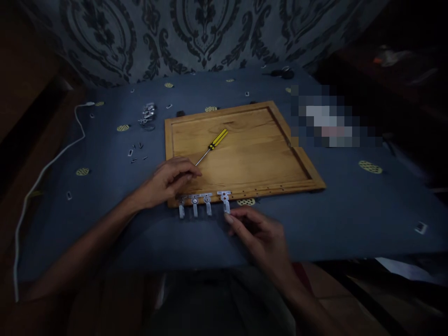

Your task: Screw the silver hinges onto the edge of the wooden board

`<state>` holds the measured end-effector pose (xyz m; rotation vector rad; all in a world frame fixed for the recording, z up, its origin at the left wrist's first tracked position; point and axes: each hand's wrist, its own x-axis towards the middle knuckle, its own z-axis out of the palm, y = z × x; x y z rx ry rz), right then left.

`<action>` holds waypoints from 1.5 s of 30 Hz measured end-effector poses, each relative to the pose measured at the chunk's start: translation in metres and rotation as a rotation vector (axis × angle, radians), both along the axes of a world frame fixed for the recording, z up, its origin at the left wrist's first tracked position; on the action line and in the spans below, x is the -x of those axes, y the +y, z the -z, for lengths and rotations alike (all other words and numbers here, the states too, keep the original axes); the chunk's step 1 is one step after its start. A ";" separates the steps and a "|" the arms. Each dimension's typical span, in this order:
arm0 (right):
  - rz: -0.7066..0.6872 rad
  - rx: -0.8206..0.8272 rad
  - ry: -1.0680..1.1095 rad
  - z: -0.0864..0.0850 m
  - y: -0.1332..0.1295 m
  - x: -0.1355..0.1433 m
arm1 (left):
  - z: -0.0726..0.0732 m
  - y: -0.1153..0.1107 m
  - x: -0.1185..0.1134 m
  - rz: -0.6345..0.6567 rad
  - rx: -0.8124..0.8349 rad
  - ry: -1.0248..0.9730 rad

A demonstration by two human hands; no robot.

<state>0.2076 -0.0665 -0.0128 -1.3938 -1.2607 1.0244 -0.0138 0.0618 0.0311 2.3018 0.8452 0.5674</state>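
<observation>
A framed wooden board (245, 149) lies on the table, with several metal hooks (195, 205) in a row along its near edge. My right hand (262, 233) pinches the lower end of the rightmost metal hook (224, 198), whose plate rests on the board's edge. Over the board's near left corner is my left hand (171, 179), thumb and forefinger drawn together; whether anything small is between them is hidden. Close to its fingertips, a screwdriver (217, 140) with a yellow and black handle lies on the board, its shaft towards that hand.
Several small screws (140, 145) lie left of the board, with a pile of metal hooks (149, 114) behind them. A white cable (52, 163) runs down the left side. Dark scissors-like tool (283, 73) sits at the back. A blurred item (329, 123) is at right.
</observation>
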 end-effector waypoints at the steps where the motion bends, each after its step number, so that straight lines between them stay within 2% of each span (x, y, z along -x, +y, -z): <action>1: -0.001 0.001 -0.006 0.000 0.000 0.000 | 0.001 0.000 -0.001 0.003 0.001 -0.001; 7: -0.024 -0.045 -0.075 0.001 -0.001 0.001 | 0.007 -0.008 -0.008 0.052 -0.010 0.023; 14: -0.077 -0.070 -0.144 0.000 0.001 0.000 | -0.001 -0.020 -0.014 0.089 -0.002 0.076; 19: -0.086 -0.093 -0.166 0.000 0.002 0.001 | 0.001 -0.020 -0.013 0.098 -0.001 0.115; 30: -0.102 -0.006 -0.166 -0.005 0.001 0.000 | -0.001 -0.022 -0.015 0.083 0.029 0.131; 39: -0.082 -0.006 -0.112 -0.004 -0.001 0.003 | 0.002 -0.044 -0.026 0.061 -0.181 0.271; 45: -0.062 0.007 -0.147 -0.005 -0.001 0.003 | 0.004 -0.049 -0.031 0.046 -0.235 0.302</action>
